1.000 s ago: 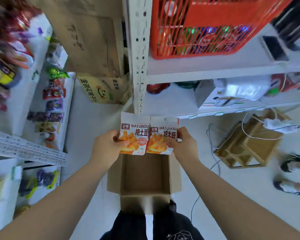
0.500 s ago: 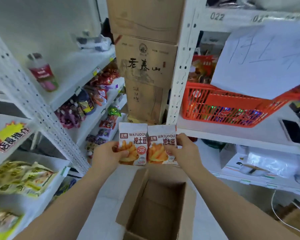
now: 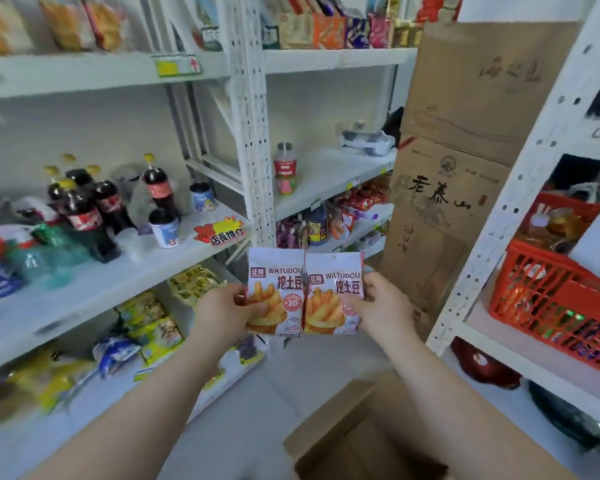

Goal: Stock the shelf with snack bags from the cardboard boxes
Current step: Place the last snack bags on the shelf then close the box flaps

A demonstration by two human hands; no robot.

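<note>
Down between the two white racks, a person holds up two snack bags side by side, edges touching, fronts facing them. Left hand (image 3: 227,311) grips the left snack bag (image 3: 274,271) by its left edge, thumb curled over the front. Right hand (image 3: 381,306) pinches the right snack bag (image 3: 333,271) the same way on its right edge, thumb across the lower corner. Both bags are white with fries printed on them and "WATUDOU" across the top, and they're up in the air just in front of the shelf upright (image 3: 253,150), not resting on anything.

Below the arms an open cardboard box (image 3: 329,424) sits on the floor, flaps out; can't really see what's inside. Over on the left shelf board (image 3: 94,292) stands a bunch of cola bottles (image 3: 84,209) plus a couple of cups, with a red and yellow starburst tag (image 3: 219,232) on the front edge. Yellow packets (image 3: 153,320) lie on the level under that. A stack of brown cartons (image 3: 454,168) fills the gap at the back, and a red basket (image 3: 561,306) sits on the right-hand rack.
</note>
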